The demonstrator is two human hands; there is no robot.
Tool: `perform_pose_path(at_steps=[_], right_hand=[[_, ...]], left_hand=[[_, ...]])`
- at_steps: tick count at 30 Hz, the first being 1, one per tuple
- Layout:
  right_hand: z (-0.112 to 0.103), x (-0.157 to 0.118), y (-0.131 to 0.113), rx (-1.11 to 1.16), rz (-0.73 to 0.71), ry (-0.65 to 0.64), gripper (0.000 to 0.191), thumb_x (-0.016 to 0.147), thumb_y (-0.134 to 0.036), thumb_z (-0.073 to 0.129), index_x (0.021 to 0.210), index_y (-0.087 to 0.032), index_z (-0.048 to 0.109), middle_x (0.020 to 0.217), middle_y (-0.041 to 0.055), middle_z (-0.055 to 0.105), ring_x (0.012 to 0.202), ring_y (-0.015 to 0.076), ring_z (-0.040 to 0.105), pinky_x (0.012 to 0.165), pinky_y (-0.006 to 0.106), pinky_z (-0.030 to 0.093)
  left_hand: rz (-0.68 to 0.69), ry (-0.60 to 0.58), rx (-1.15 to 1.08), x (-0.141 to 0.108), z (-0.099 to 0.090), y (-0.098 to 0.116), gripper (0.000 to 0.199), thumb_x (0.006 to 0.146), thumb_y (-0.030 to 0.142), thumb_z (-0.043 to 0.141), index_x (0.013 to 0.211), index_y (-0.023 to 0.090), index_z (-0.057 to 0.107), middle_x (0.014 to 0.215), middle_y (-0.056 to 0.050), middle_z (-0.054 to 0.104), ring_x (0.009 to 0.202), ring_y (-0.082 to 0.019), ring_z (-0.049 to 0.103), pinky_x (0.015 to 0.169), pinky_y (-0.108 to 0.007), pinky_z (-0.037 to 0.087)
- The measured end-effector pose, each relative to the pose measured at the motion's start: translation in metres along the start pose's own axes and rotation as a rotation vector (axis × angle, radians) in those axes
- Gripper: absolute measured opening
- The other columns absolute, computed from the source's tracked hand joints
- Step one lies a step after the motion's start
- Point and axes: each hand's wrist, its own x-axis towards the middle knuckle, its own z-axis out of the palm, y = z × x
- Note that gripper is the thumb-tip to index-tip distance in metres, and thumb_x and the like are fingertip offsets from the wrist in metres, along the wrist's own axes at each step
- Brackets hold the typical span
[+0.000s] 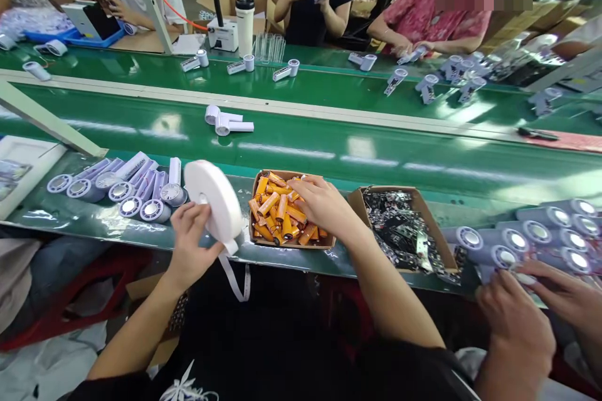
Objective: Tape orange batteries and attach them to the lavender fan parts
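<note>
1. The left hand (190, 232) is wrapped around the lower edge of a big white tape roll (214, 200), fingers clenched on it and holding it up on its edge over the near side of the green table (301, 156). A loose strip of tape (235, 276) dangles straight down from the roll, right beside the thumb.

2. The right hand (322, 203) is down in the small cardboard box (256, 188) full of orange batteries (275, 210), just to the right of the roll. Fingertips are curled on the pile and touching the top ones. Can't really tell if it's actually got one pinched or is just resting there, since the fingers hide that bit.

3. Left of the roll hand there's a bunch of pale purple handheld fans (126, 185) lying on their sides, heads toward the near edge, packed close together.

4. Right of the battery hand, touching corners with that box, is a second cardboard box (426, 200) stuffed with small black circuit boards (399, 225).

5. Further right, more fans (527, 235) in a heap, and another person's two hands (540, 307) are resting on them at the corner of the view.

6. Past both hands, two white fans (226, 122) lie alone in the middle of the belt, well apart from the roll. On the far side, other people sit with more fans strung out in front of them.
</note>
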Motion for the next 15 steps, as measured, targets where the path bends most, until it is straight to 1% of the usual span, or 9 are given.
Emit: perform_pose_path(at_steps=[2, 3, 4, 7, 9, 10, 11, 13, 15], right_hand=[[0.001, 0.016, 0.013, -0.002, -0.016, -0.091, 0.045, 0.095, -0.008, 0.066, 0.139, -0.020, 0.072, 0.128, 0.0123, 0.078, 0.123, 0.0315, 0.068, 0.107, 0.049, 0.054], [0.001, 0.019, 0.016, 0.029, -0.011, -0.065, 0.040, 0.096, -0.011, 0.068, 0.134, -0.021, 0.074, 0.121, 0.0113, 0.080, 0.118, 0.0307, 0.070, 0.106, 0.048, 0.055], [0.001, 0.018, 0.016, 0.074, 0.014, 0.025, 0.034, 0.097, -0.015, 0.069, 0.129, -0.022, 0.077, 0.114, 0.0106, 0.082, 0.114, 0.0303, 0.071, 0.105, 0.048, 0.055], [-0.001, 0.005, 0.005, 0.323, 0.165, 0.501, 0.020, 0.099, -0.033, 0.074, 0.117, -0.026, 0.078, 0.107, 0.0091, 0.082, 0.112, 0.0301, 0.072, 0.103, 0.050, 0.057], [-0.003, -0.006, -0.007, 0.641, 0.234, 0.747, 0.023, 0.094, -0.044, 0.080, 0.109, -0.027, 0.074, 0.106, 0.0073, 0.081, 0.108, 0.0279, 0.075, 0.098, 0.047, 0.062], [-0.004, -0.011, -0.014, 0.832, 0.245, 0.820, 0.028, 0.089, -0.047, 0.084, 0.105, -0.028, 0.070, 0.106, 0.0060, 0.081, 0.103, 0.0259, 0.077, 0.094, 0.044, 0.064], [-0.004, -0.014, -0.020, 1.021, 0.248, 0.859, 0.035, 0.085, -0.049, 0.089, 0.101, -0.028, 0.066, 0.107, 0.0046, 0.081, 0.097, 0.0234, 0.079, 0.088, 0.040, 0.067], [-0.003, -0.019, -0.032, 1.317, 0.248, 0.843, 0.046, 0.076, -0.045, 0.097, 0.095, -0.027, 0.060, 0.103, 0.0013, 0.081, 0.086, 0.0187, 0.081, 0.078, 0.030, 0.067], [-0.003, -0.023, -0.042, 1.439, 0.269, 0.766, 0.044, 0.075, -0.038, 0.098, 0.098, -0.026, 0.063, 0.099, -0.0006, 0.082, 0.078, 0.0169, 0.081, 0.071, 0.024, 0.067]], left_hand=[[0.111, -0.016, 0.034, 0.007, 0.006, 0.008, 0.078, 0.089, 0.023, 0.077, 0.159, 0.032, 0.042, 0.131, -0.011, 0.059, 0.135, -0.038, 0.048, 0.116, -0.063, 0.046], [0.141, -0.022, 0.042, 0.010, 0.008, 0.011, 0.077, 0.090, 0.022, 0.075, 0.159, 0.031, 0.043, 0.130, -0.012, 0.060, 0.133, -0.038, 0.048, 0.115, -0.062, 0.046], [0.157, -0.029, 0.049, 0.012, 0.008, 0.014, 0.076, 0.091, 0.021, 0.074, 0.159, 0.031, 0.043, 0.129, -0.012, 0.061, 0.133, -0.037, 0.048, 0.114, -0.060, 0.046], [0.205, -0.041, 0.058, 0.015, 0.005, 0.019, 0.075, 0.091, 0.019, 0.074, 0.160, 0.028, 0.044, 0.128, -0.012, 0.063, 0.130, -0.036, 0.047, 0.112, -0.056, 0.047], [0.243, -0.045, 0.073, 0.015, 0.001, 0.022, 0.075, 0.091, 0.017, 0.074, 0.159, 0.026, 0.046, 0.127, -0.013, 0.065, 0.127, -0.036, 0.047, 0.109, -0.054, 0.048], [0.258, -0.045, 0.084, 0.015, 0.000, 0.023, 0.074, 0.090, 0.016, 0.074, 0.159, 0.026, 0.047, 0.127, -0.013, 0.066, 0.126, -0.036, 0.047, 0.108, -0.053, 0.048], [0.269, -0.044, 0.095, 0.015, -0.001, 0.024, 0.074, 0.090, 0.014, 0.075, 0.158, 0.025, 0.048, 0.126, -0.013, 0.066, 0.125, -0.036, 0.047, 0.107, -0.052, 0.049], [0.278, -0.045, 0.115, 0.016, -0.001, 0.026, 0.073, 0.089, 0.012, 0.075, 0.157, 0.024, 0.051, 0.126, -0.013, 0.067, 0.123, -0.035, 0.047, 0.105, -0.050, 0.049], [0.293, -0.054, 0.134, 0.017, -0.001, 0.029, 0.072, 0.088, 0.010, 0.075, 0.155, 0.023, 0.052, 0.125, -0.013, 0.068, 0.121, -0.034, 0.048, 0.104, -0.048, 0.049]])
